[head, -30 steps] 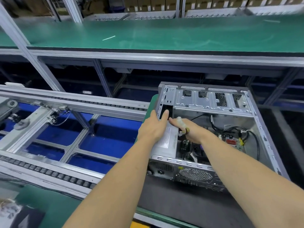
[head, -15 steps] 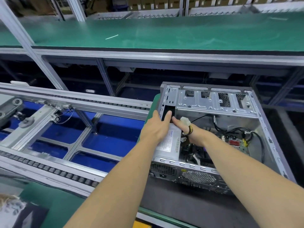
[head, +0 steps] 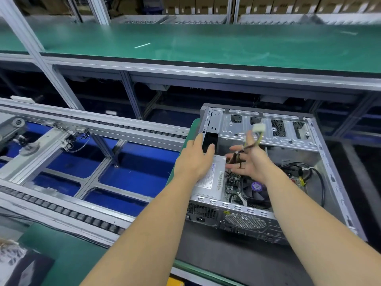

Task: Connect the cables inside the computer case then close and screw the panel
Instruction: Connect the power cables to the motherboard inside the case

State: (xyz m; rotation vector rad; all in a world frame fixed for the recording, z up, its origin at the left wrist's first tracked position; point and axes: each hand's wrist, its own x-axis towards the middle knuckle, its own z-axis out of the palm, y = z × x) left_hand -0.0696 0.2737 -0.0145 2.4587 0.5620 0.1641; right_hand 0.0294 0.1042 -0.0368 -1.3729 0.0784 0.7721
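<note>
An open grey computer case [head: 329, 162] lies on its side on a dark mat. My left hand [head: 195, 159] rests flat on the silver power supply [head: 212, 182] at the case's left edge, fingers straight. Over the inside of the case my right hand [head: 251, 162] is turned palm up with its fingers spread. A dark cable bundle [head: 237, 157] lies across that palm. Its white connector [head: 258, 127] sticks up above the thumb. Below the hand sit the CPU fan [head: 255, 190] and the motherboard. No side panel or screws are in view.
Black cables [head: 317, 176] loop inside the case at the right. A roller conveyor frame [head: 82, 124] with blue trays beneath runs to the left. A long green bench [head: 206, 44] spans the back. A green mat edge [head: 61, 254] lies at the near left.
My right hand has lifted and turned palm up, its fingers spreading, and the white connector has risen with the cable. My left hand has stayed on the power supply.
</note>
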